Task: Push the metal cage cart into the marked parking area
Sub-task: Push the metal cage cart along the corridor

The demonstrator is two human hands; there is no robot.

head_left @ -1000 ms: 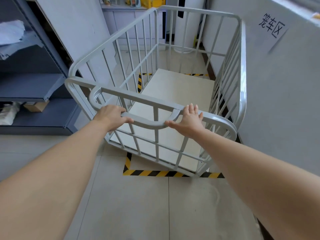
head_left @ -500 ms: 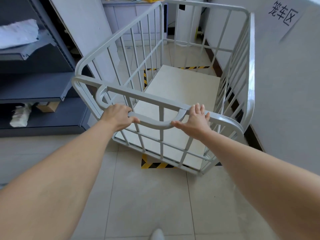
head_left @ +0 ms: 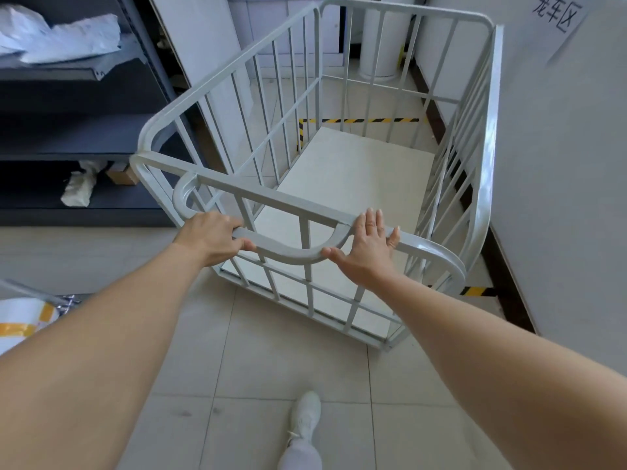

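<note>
We see the cage cart (head_left: 271, 202) painted pale grey, its deck (head_left: 356, 171) cream-white. The floor tape (head_left: 366, 120) is striped yellow and black; we note dark grey shelving (head_left: 68, 130), beige tiles (head_left: 271, 368) and a white shoe (head_left: 305, 418).

Pale tiled floor (head_left: 264, 361) carries the cage cart (head_left: 356, 178), yellow-black tape (head_left: 366, 120) at its far end, a white shoe (head_left: 305, 417) near, dark shelving (head_left: 68, 217) left.
</note>
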